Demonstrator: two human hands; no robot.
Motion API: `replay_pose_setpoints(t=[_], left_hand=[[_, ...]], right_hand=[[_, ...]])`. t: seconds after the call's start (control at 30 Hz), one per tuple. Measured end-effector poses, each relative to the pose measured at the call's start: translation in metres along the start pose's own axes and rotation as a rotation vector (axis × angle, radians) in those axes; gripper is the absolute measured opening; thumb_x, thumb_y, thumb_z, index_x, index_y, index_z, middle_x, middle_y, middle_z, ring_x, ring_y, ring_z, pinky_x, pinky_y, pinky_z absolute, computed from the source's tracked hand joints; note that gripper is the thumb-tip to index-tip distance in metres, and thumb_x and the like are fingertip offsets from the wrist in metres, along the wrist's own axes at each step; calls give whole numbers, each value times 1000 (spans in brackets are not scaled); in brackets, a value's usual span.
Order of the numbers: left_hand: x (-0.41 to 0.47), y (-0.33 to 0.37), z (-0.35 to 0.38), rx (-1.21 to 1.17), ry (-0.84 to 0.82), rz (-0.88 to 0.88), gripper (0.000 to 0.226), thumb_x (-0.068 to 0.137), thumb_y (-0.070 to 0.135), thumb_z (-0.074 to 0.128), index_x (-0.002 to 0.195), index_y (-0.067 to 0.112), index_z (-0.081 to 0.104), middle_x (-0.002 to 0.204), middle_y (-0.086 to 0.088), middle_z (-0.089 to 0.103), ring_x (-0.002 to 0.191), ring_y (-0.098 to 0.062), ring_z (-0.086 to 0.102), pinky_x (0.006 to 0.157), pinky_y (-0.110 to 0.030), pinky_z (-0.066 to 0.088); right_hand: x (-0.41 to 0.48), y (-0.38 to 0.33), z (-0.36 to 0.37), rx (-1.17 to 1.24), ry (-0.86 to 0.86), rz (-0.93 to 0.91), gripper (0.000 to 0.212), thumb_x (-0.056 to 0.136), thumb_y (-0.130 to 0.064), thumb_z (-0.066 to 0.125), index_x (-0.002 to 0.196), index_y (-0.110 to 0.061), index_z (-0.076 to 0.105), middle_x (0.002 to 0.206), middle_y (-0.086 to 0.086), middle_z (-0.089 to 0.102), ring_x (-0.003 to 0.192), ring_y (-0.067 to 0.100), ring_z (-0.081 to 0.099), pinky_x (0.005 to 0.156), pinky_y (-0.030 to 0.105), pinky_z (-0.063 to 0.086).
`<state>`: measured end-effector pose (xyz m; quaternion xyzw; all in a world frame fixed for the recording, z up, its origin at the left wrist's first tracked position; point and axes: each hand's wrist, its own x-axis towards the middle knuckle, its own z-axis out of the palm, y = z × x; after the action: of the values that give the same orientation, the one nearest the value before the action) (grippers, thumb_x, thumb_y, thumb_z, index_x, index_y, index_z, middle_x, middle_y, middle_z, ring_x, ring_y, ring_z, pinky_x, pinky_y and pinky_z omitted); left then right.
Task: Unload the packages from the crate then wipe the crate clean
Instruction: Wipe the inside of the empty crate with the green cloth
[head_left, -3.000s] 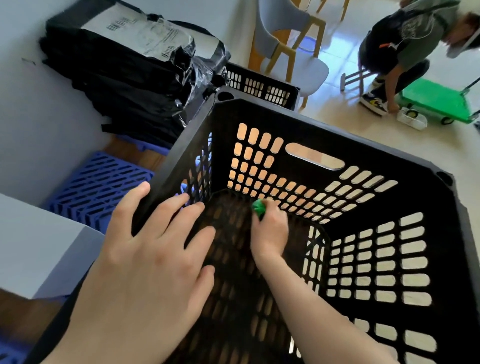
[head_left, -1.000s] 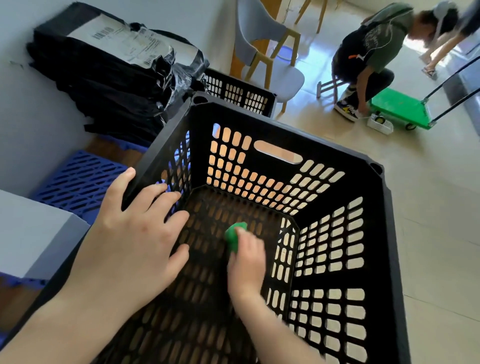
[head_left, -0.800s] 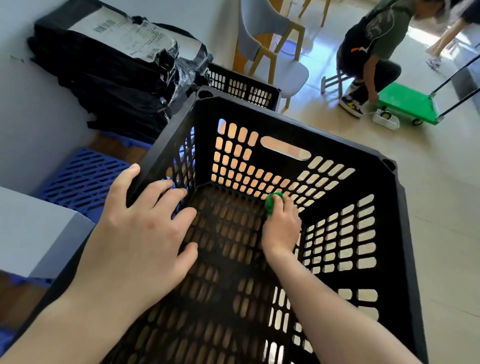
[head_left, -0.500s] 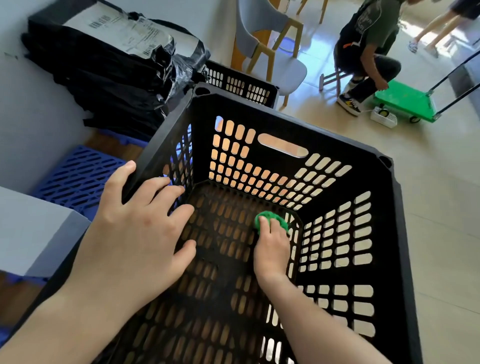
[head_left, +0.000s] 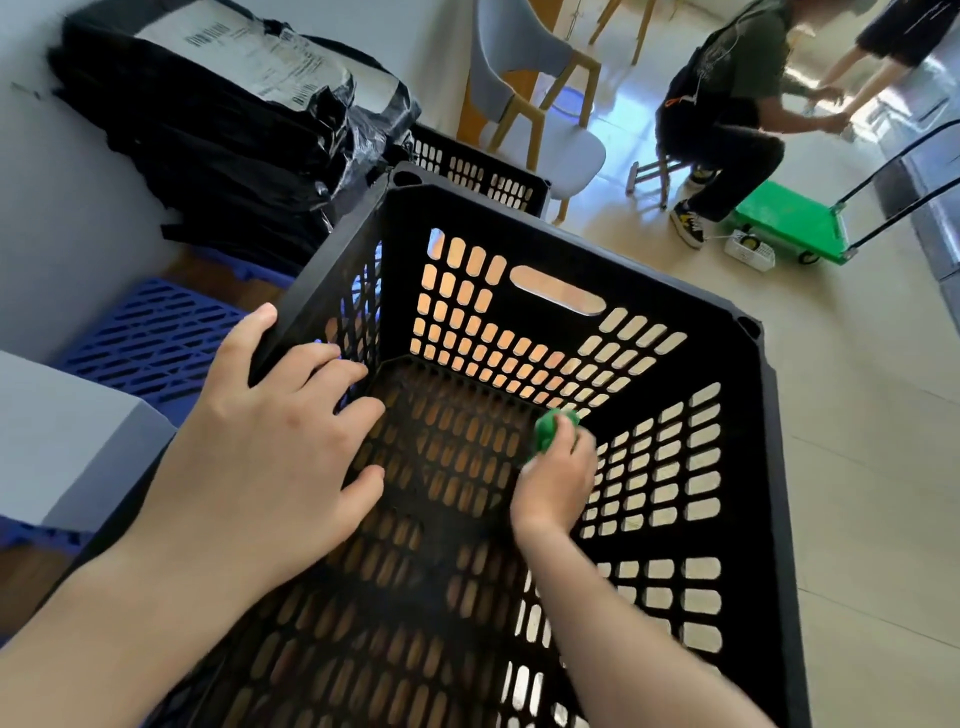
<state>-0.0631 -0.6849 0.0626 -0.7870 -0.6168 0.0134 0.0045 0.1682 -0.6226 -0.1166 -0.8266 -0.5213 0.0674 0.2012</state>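
Back at the far right corner of the emptied crate (head_left: 571, 228), the right hand (head_left: 553, 483) clutches a green cloth (head_left: 550, 434) mid-wipe, the left hand (head_left: 270, 441) clasping the left rim, packages (head_left: 234, 119) stacked beyond.

Black crate (head_left: 571, 244) fills ctr of view. L hand (head_left: 270, 457) at 9 o'clock grips its left wall, thumb outside, fingers inside. R hand (head_left: 556, 483) reaches inside, clutching green cloth (head_left: 548, 434) by the floor's far-right corner. Black pkgs (head_left: 223, 119) stacked at 11 o'clock against wall, blue pallet (head_left: 150, 338) at 9. Crouching person (head_left: 727, 104) and green cart (head_left: 789, 223) at 1-2 o'clock.
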Motion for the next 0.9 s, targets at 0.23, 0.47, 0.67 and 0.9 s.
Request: replay_pose_setpoints(t=[0.23, 0.47, 0.67, 0.9], left_hand=[[1, 0, 1, -10, 6, -4, 48, 76, 48, 52, 102, 16, 76, 114, -9, 69, 117, -31, 60, 114, -59, 19], [1, 0, 3, -2, -2, -3, 48, 74, 48, 54, 103, 15, 76, 113, -10, 69, 115, -31, 60, 114, -59, 18], [0, 0, 3, 0, 14, 4, 47, 74, 46, 55, 102, 14, 76, 113, -11, 69, 114, -31, 61, 115, -58, 17], [1, 0, 3, -4, 29, 0, 47, 75, 47, 55, 104, 16, 76, 116, -9, 68, 116, -30, 60, 115, -58, 16]], right_hand=[[31, 19, 14, -137, -181, -137, 38, 92, -16, 52, 129, -14, 50, 120, 4, 58, 111, 22, 53, 94, 36, 47], [-67, 51, -2, -203, -170, -142, 36, 75, -28, 76, 106, -15, 64, 95, 1, 63, 87, 20, 59, 66, 33, 55], [-61, 36, -9, -154, -122, -74, 32, 81, -28, 68, 110, -17, 60, 102, 0, 59, 93, 19, 54, 75, 33, 51], [37, 19, -3, -298, -267, 10, 46, 90, -7, 52, 134, -12, 38, 129, 11, 48, 117, 26, 45, 91, 35, 45]])
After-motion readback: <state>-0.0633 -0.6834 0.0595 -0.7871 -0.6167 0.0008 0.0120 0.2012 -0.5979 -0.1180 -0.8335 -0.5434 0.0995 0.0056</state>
